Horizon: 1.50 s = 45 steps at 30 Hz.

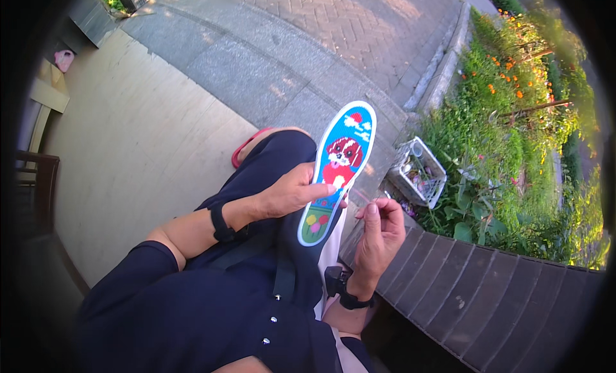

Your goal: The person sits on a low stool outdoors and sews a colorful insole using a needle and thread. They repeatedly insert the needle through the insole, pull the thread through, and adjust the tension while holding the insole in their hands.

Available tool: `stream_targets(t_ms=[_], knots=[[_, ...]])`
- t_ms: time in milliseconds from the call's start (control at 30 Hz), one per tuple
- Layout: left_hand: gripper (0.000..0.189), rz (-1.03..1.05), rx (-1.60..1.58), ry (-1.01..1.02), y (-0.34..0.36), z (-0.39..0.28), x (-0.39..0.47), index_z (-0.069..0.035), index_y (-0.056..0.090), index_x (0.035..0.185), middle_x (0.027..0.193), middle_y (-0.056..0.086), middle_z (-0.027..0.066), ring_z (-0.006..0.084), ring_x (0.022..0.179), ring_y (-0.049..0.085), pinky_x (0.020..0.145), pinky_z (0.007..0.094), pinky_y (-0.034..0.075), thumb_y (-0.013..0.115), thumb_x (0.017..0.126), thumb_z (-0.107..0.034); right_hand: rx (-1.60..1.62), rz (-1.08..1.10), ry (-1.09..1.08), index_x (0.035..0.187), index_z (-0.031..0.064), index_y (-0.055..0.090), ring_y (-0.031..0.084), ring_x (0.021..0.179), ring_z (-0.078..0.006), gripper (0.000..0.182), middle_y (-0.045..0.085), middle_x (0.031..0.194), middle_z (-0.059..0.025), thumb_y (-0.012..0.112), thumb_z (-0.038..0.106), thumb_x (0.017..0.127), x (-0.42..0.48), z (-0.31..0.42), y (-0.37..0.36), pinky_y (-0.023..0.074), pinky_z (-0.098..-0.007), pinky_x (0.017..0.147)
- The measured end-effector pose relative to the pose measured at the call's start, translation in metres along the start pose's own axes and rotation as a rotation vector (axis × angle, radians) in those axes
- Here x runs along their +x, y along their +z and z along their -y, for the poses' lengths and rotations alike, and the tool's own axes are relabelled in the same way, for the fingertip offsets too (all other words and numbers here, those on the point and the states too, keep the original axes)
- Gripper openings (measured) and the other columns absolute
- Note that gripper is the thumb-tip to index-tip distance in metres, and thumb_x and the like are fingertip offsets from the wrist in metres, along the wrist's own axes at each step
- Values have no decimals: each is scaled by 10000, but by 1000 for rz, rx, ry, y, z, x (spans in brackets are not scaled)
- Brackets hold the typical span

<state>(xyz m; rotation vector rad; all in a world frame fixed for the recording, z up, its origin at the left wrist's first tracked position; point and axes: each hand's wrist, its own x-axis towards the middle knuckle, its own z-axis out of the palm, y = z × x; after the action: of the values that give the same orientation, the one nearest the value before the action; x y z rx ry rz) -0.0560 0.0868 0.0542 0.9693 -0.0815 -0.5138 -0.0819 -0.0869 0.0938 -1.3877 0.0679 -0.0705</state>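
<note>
My left hand (293, 192) grips an embroidered shoe insole (344, 168), its thumb lying across the lower part of the patterned face. The insole has a white rim and a blue ground with a red and white dog, clouds and a red sun. Flowers on green fill its heel end. To the right of it, my right hand (380, 228) pinches a thin pink thread (360, 195) between thumb and forefinger. This thread runs toward the insole's right edge. Whether a needle is also in these fingers is too small to tell.
Beyond the right hand, a white plastic crate (419, 173) with mixed small items stands beside a planted bed (510, 147). A dark slatted surface (462, 286) lies to my right. Wooden furniture (45, 195) is at the far left, and grey paving (240, 70) stretches ahead.
</note>
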Motion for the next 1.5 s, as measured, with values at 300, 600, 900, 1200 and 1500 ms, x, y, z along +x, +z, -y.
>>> stream_targets(t_ms=[300, 600, 900, 1200, 1500], knots=[[392, -58, -83, -8, -1, -8, -5, -2, 487, 1169, 969, 631, 119, 170, 805, 653, 744, 287, 530, 390, 972, -327, -469, 4, -207, 898, -25, 613, 501, 661, -74, 59, 519, 798, -34, 617, -29, 839, -6, -25, 15, 399, -200, 547], [592, -108, -74, -10, -12, 6, 3, -3, 501, 1179, 968, 637, 119, 161, 843, 634, 791, 281, 502, 286, 969, -513, -599, 79, -201, 891, -24, 614, 529, 607, -91, 76, 542, 739, -56, 620, -43, 818, -14, -32, 19, 422, -223, 536], [589, -90, -40, -13, -15, 6, 4, -6, 501, 1188, 949, 644, 126, 161, 835, 638, 768, 280, 511, 302, 966, -514, -730, 90, -246, 863, -30, 601, 536, 564, -108, 81, 548, 735, -75, 605, -74, 795, -13, -32, 23, 426, -236, 506], [584, -71, -163, -89, -29, 15, 7, 6, 493, 1186, 916, 645, 132, 167, 739, 645, 699, 273, 527, 284, 974, -496, -611, -4, -109, 852, -18, 582, 477, 574, -90, 48, 515, 676, -40, 612, -18, 816, -11, -47, 14, 394, -225, 526], [551, -57, -446, -97, -66, 27, 19, 25, 440, 1242, 960, 625, 220, 233, 754, 653, 700, 307, 551, 251, 994, -429, -108, 105, 200, 934, -15, 574, 527, 659, -84, 70, 548, 815, -27, 590, 11, 871, 1, -58, 13, 443, -214, 619]])
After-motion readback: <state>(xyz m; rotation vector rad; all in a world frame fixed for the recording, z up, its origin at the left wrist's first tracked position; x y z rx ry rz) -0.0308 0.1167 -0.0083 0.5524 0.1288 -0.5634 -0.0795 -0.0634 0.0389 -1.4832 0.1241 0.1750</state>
